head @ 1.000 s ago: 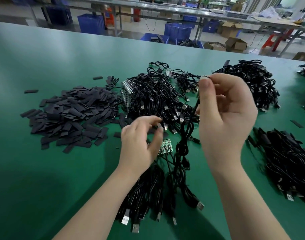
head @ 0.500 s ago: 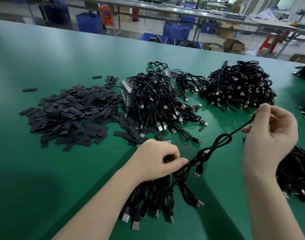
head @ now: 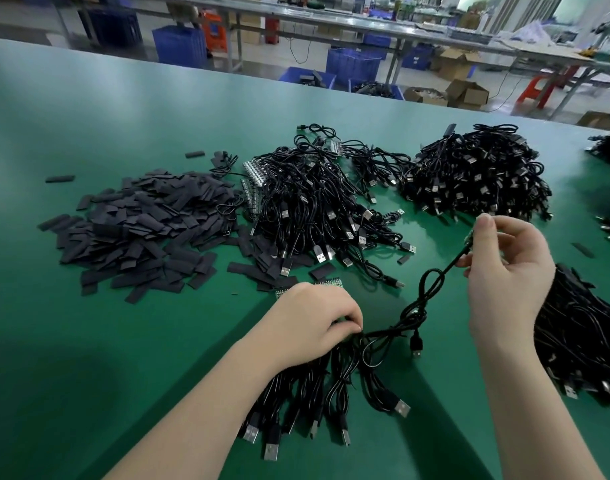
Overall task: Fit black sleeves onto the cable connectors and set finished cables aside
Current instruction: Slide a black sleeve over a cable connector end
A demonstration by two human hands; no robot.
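My right hand [head: 507, 275] pinches the upper end of one black cable [head: 424, 299], which stretches down and left to a bundle of cables [head: 317, 393] lying near the table's front edge. On that bundle rests my left hand [head: 314, 323], knuckles up, its fingers curled down onto the cables where the stretched cable leaves them. A small USB plug [head: 416, 344] dangles from the stretched cable. Flat black sleeves [head: 140, 230] lie heaped at the left. A green circuit strip [head: 326, 282] peeks out beyond my left hand.
On the green table [head: 89, 341], a tangled cable heap [head: 310, 202] sits in the middle, another heap [head: 476, 174] at the back right, and a third pile [head: 587, 337] at the right edge. Blue crates and benches stand beyond the table.
My right hand swung from high in the middle down and to the right, drawing one cable out taut. My left hand dropped onto the bundle and holds it down.
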